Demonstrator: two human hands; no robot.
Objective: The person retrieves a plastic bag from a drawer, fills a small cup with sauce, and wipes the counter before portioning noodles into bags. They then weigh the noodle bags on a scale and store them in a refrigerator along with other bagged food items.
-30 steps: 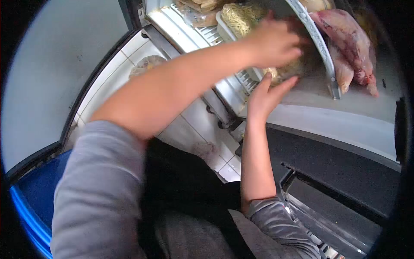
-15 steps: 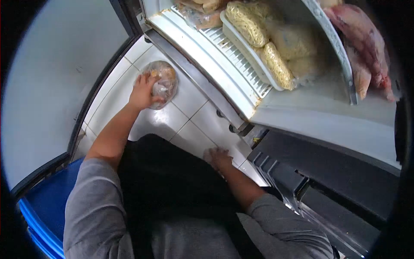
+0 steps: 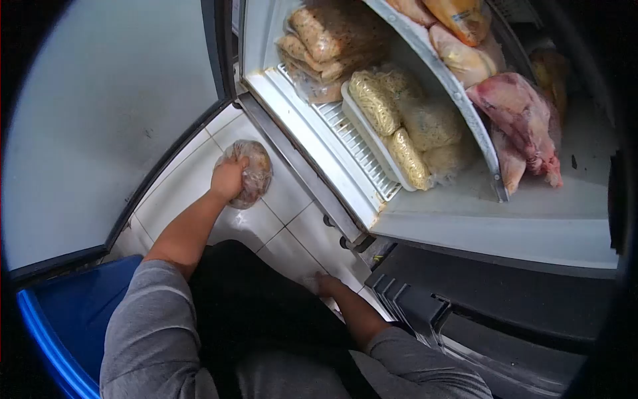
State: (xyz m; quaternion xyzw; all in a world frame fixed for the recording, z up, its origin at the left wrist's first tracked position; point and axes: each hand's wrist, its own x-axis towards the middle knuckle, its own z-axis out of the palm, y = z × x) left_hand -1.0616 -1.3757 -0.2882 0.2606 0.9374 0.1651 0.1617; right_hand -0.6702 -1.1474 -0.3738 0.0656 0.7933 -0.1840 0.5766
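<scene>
My left hand (image 3: 229,178) grips the gathered side of a clear plastic bag of food (image 3: 256,174), orange and brownish inside, held over the white floor tiles in front of the fridge. Lower down, beside the black apron (image 3: 256,299), is my right hand (image 3: 325,284). Its fingers are curled and partly hidden by the apron. A pale, see-through bit (image 3: 310,284) shows at them, and I cannot tell what it is.
The open fridge (image 3: 306,156) has a wire shelf with bagged meat (image 3: 325,50) and a white tray (image 3: 379,136) of bagged noodles (image 3: 375,103). Raw poultry (image 3: 518,120) lies on an upper shelf. The fridge door (image 3: 119,133) stands left, above a blue bin (image 3: 73,312).
My view has shifted toward the fridge shelves. The left hand's spread fingers have closed on the bag. My right hand has drawn in closer to the apron.
</scene>
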